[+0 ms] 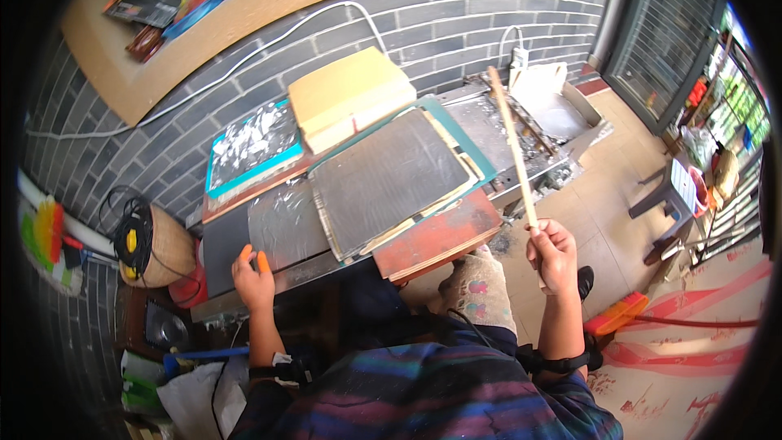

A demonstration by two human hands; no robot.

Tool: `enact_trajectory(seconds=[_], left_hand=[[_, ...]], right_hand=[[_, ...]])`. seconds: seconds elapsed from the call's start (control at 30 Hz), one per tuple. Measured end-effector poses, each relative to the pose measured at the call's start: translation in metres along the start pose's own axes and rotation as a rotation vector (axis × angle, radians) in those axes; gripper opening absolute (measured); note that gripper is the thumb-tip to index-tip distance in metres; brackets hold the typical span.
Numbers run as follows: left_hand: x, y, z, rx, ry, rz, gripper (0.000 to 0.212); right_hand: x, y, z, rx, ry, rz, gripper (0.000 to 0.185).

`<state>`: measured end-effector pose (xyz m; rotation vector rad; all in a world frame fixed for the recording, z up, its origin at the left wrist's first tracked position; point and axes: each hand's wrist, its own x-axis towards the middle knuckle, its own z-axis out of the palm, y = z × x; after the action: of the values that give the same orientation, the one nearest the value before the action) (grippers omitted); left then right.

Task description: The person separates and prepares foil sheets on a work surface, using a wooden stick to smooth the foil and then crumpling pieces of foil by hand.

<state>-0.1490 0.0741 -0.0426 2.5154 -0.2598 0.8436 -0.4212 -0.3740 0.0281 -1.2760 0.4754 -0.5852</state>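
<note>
My right hand (551,255) grips the lower end of a long thin wooden stick (516,150), which points up and away over the workbench. My left hand (254,278), with orange covers on two fingertips, is at the bench's near left edge beside a sheet of thin clear film (287,220). Nothing shows in its fingers. Between the hands lies a dark, smooth rectangular pad (391,180) with layered pale edges, on a green mat (482,162). Behind it rests a stack of yellow paper (351,95). A blue-rimmed tray (253,150) holds crumpled shiny foil or film.
A reddish board (437,235) juts from the bench's near edge. An open white box (556,113) stands at the far right end. A woven basket (162,244) with black cable is at left. A grey stool (669,195) and an orange-red broom head (617,313) are at right.
</note>
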Motion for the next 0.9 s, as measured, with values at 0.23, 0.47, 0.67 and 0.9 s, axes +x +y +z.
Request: enact_trajectory(seconds=[0.23,0.47,0.67,0.9], left_hand=[[-0.002,-0.009,0.003,0.036,0.027,0.045,0.03],[-0.001,-0.002,0.004,0.07,0.002,-0.041,0.03],[0.002,-0.002,0.008,0.098,-0.011,-0.048,0.03],[0.004,-0.036,0.02,0.091,0.052,0.044,0.032]], right_hand=[[-0.003,0.003,-0.01,0.014,-0.067,0.018,0.015],[-0.003,0.013,-0.021,0.074,-0.095,0.051,0.015],[0.042,0.016,-0.03,-0.252,-0.04,-0.044,0.013],[0.158,0.043,-0.017,-0.302,-0.049,-0.203,0.018]])
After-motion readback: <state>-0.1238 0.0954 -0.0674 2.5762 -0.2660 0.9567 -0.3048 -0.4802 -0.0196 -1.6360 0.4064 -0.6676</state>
